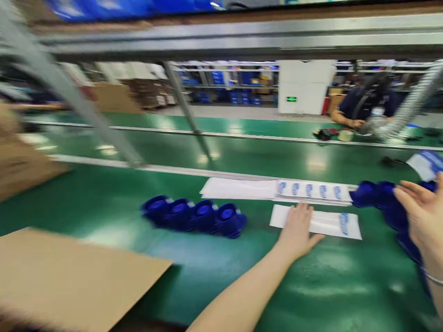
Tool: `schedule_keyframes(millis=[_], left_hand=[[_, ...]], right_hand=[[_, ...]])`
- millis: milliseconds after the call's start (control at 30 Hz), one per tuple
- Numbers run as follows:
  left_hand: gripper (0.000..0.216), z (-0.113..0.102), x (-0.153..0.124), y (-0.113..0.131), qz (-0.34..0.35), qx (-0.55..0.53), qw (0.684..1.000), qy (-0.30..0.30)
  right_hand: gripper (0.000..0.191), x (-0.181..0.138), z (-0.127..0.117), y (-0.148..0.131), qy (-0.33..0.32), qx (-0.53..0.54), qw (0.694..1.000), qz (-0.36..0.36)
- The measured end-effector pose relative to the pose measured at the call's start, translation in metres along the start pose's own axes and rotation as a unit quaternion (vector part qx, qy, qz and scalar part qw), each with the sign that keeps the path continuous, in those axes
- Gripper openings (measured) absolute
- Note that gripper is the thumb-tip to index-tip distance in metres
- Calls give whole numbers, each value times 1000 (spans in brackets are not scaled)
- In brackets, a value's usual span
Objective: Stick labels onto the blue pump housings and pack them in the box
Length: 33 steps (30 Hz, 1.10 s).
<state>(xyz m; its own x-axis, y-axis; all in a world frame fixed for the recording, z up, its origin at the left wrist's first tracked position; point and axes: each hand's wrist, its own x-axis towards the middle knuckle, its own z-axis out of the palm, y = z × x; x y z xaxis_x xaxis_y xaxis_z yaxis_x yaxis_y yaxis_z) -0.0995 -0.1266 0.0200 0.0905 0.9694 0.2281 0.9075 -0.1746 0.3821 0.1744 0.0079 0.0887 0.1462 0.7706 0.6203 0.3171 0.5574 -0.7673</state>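
Observation:
My left hand [298,229] lies flat, fingers stretched out, on a white plastic bag with blue print [328,222] on the green bench top [214,258]. Just behind that bag lies a row of overlapping white bags [277,189]. My right hand [422,213] hovers open at the right edge, next to a stack of dark blue plastic parts [387,199] that runs toward the lower right. A second row of several dark blue round parts [194,216] lies on its side to the left of my left hand. The picture is smeared by motion.
A flat brown cardboard sheet [69,276] covers the near left corner. A cardboard box [20,161] stands at the far left. Slanted metal frame tubes [187,108] rise behind the bench. Across the green conveyor a person in dark blue [367,103] works at the far side.

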Motion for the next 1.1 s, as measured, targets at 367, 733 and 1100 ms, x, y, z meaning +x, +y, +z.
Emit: schedule_keyframes(millis=[367, 733, 1100], left_hand=[[66, 5, 10, -18, 56, 69, 996, 14], [73, 1, 11, -17, 57, 44, 997, 13], [76, -37, -1, 43, -147, -726, 672, -16]], right_hand=[[102, 44, 33, 16, -235, -356, 903, -52], [99, 36, 49, 4, -195, -418, 882, -94], [103, -87, 68, -75, -156, -1, 934, -322]])
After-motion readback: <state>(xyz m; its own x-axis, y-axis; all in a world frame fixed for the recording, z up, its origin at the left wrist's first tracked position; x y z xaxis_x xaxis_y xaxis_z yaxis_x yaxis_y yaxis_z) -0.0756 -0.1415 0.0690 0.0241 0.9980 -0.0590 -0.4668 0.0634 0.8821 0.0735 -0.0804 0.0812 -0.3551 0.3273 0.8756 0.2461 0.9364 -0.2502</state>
